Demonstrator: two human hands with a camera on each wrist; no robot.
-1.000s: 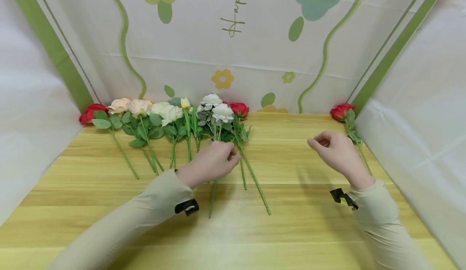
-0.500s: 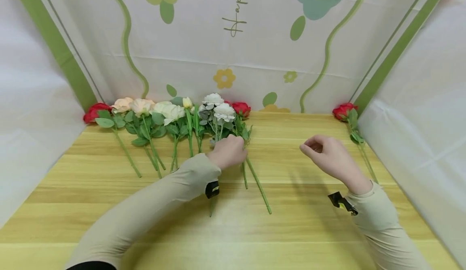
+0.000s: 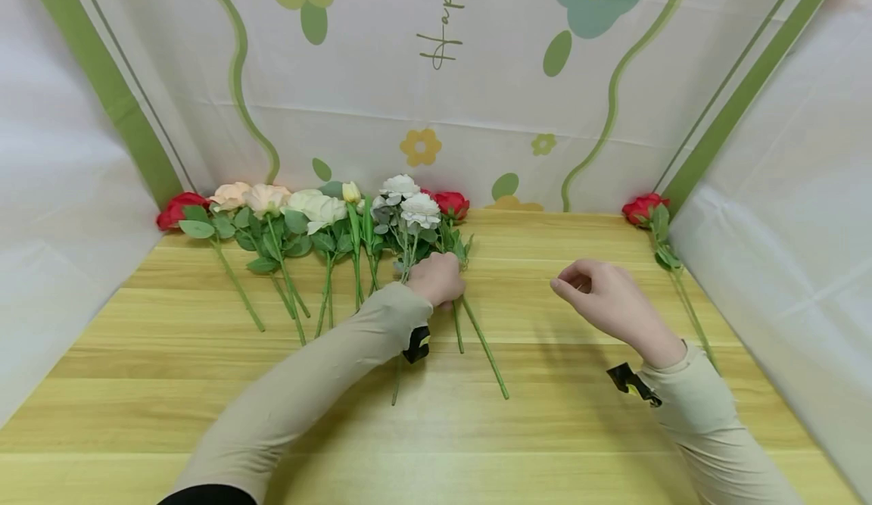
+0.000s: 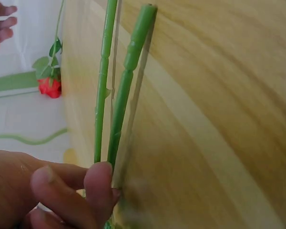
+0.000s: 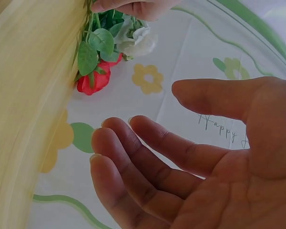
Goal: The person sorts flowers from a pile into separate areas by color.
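Note:
My left hand (image 3: 436, 278) is over the stems of the red roses (image 3: 451, 204) at the middle of the table. Up close in the left wrist view, thumb and fingertips (image 4: 99, 183) pinch at a green stem (image 4: 102, 90), with a thicker stem (image 4: 124, 90) right beside it. White flowers (image 3: 420, 211) lie just left of those roses, their lower stems partly hidden by the hand and sleeve. My right hand (image 3: 602, 297) hovers above the table with nothing in it, fingers loosely curved. A single red rose (image 3: 643, 208) lies beyond it at the right.
Left of the white flowers lie a yellow tulip (image 3: 350, 191), cream roses (image 3: 316, 208), peach roses (image 3: 266, 199) and another red rose (image 3: 180, 210). A printed cloth (image 3: 504, 96) rises behind the wooden table (image 3: 545, 444), with white side walls.
My left hand has moved right and forward, from beside the white flowers onto the red roses' stems. The right hand has shifted slightly left.

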